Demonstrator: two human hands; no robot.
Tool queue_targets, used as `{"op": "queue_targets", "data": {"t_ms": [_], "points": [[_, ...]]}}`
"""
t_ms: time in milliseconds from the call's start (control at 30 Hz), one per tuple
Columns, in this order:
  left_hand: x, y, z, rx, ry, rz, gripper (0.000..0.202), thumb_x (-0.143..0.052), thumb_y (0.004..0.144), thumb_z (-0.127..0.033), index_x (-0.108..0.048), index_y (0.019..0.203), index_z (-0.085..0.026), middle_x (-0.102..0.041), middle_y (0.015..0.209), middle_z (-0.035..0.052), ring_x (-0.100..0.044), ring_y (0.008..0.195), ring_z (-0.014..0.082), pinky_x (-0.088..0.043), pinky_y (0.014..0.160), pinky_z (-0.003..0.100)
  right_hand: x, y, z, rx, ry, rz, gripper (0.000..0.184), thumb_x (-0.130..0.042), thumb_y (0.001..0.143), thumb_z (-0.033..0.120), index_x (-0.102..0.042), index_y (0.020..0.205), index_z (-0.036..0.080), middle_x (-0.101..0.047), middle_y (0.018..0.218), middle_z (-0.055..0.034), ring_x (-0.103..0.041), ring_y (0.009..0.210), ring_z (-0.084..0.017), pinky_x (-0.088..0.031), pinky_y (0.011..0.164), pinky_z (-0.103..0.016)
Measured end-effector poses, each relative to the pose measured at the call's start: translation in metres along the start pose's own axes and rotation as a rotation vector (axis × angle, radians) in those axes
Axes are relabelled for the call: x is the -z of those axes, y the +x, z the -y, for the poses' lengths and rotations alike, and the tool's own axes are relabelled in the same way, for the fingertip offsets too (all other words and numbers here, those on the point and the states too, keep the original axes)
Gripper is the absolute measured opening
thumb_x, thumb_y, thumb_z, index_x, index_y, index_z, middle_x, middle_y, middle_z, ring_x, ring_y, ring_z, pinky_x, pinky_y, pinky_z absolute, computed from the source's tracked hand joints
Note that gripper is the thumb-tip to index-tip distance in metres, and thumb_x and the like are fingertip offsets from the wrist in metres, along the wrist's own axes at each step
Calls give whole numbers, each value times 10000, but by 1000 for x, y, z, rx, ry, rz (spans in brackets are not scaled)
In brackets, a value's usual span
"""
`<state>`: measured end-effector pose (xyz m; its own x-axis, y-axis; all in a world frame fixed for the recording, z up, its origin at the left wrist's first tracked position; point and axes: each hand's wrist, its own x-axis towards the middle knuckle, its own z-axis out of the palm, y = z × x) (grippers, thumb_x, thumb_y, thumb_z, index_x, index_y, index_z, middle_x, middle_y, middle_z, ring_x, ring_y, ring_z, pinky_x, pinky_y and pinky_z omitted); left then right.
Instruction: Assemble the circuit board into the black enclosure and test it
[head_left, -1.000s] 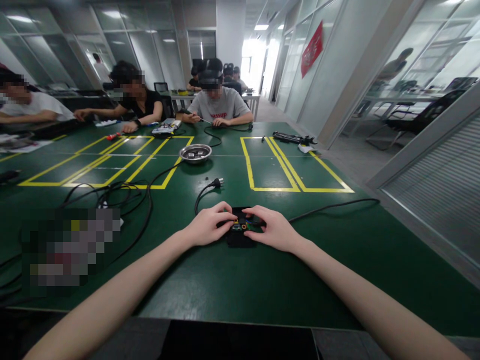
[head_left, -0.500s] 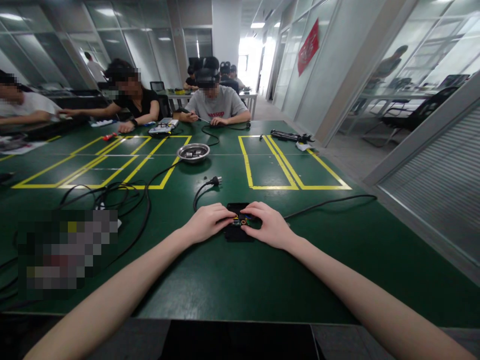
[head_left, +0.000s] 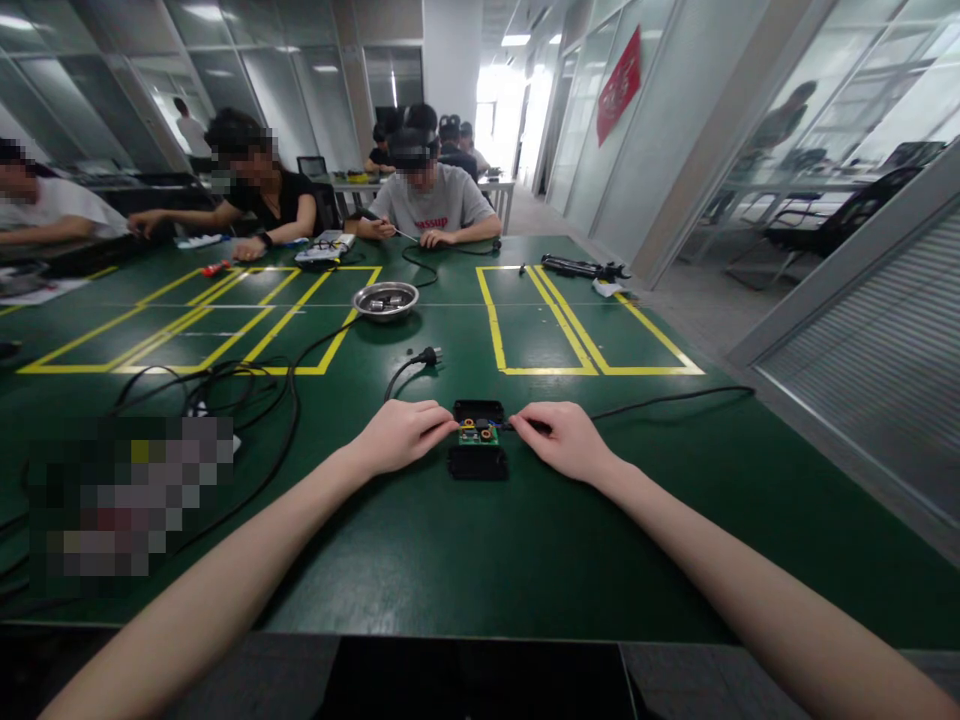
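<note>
A small green circuit board (head_left: 478,434) lies on the green table (head_left: 465,560) between two black casing halves, one behind it (head_left: 478,409) and one in front of it (head_left: 478,463). My left hand (head_left: 400,435) rests at the board's left edge with its fingers pinched on the black cable that runs to a plug (head_left: 429,355). My right hand (head_left: 568,438) sits to the right of the board, fingers curled on the black cable (head_left: 675,398) that trails off to the right.
A metal bowl (head_left: 385,299) with small parts stands farther back in the middle. Tangled black cables (head_left: 217,385) lie at the left. Yellow tape boxes (head_left: 577,330) mark the table. Several people sit at the far side, and a black tool (head_left: 581,267) lies at the back right.
Both hands have drawn apart sideways off the black casing, uncovering the green board and the two casing halves. The camera has tipped slightly.
</note>
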<state>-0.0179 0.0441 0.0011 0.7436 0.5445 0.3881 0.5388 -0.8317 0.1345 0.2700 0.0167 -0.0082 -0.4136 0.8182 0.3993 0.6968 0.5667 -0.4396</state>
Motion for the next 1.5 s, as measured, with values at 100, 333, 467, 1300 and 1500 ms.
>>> {"op": "queue_targets", "data": {"t_ms": [100, 333, 467, 1300, 1500], "points": [[4, 0, -5, -1, 13, 0, 459, -330, 1113, -364, -660, 856, -177, -703, 754, 36, -657, 673, 143, -406, 608, 246, 5, -4, 4, 79, 50, -31, 391, -490, 1020, 334, -639, 687, 194, -621, 626, -21, -538, 549, -138, -361, 573, -271], [2, -4, -10, 18, -18, 35, 509, -344, 1097, -370, -524, 656, -190, -531, 522, -13, -510, 481, 121, -288, 519, 244, 1, -9, 8, 169, 128, 100, 375, -496, 1018, 316, -682, 720, 182, -640, 633, -23, -546, 547, -124, -389, 577, -251], [-2, -4, -9, 43, 11, 54, 506, -386, 1081, -379, -549, 642, -188, -516, 487, -14, -472, 443, 119, -247, 507, 248, 0, -6, 8, 149, 90, 139, 359, -520, 999, 309, -695, 713, 180, -666, 648, -35, -574, 565, -132, -393, 587, -247], [-16, 7, -27, 309, 75, 127, 363, -471, 1059, -339, -633, 768, -194, -694, 691, 33, -656, 651, 186, -349, 595, 266, -4, -1, 13, -145, -91, 239, 230, -479, 908, 159, -691, 983, 207, -642, 695, 7, -566, 619, -158, -346, 632, -255], [-17, 8, -27, 351, 82, 87, 328, -439, 1069, -332, -635, 841, -201, -698, 699, 40, -667, 645, 205, -367, 590, 270, -2, 2, 14, -133, -197, 256, 245, -465, 878, 99, -659, 787, 219, -711, 788, -33, -633, 738, -185, -371, 672, -264]]}}
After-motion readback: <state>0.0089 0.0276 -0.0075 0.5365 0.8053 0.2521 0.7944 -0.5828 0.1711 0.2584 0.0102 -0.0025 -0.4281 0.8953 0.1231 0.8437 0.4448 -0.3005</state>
